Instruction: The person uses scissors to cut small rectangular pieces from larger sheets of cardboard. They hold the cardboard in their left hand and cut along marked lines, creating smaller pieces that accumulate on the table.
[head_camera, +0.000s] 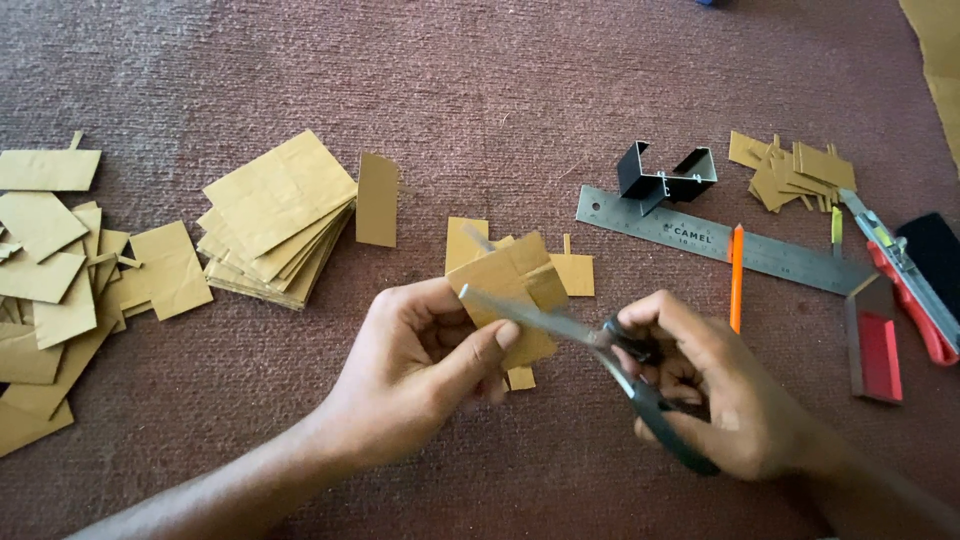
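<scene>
My left hand (420, 365) pinches a small brown cardboard piece (512, 278) between thumb and fingers, held just above the carpet. My right hand (715, 385) grips black-handled scissors (545, 320), whose metal blades lie across the lower part of that cardboard piece. A few small cardboard offcuts (572, 272) lie on the carpet right behind the held piece, and one tiny scrap (520, 378) sits under it.
A stack of cardboard squares (275, 215) and loose cardboard pieces (60, 290) lie at left. At right are a steel try square (700, 235), an orange pencil (737, 275), a black metal channel piece (665, 175), cardboard strips (790, 170) and a red utility knife (905, 280), all on reddish carpet (500, 90).
</scene>
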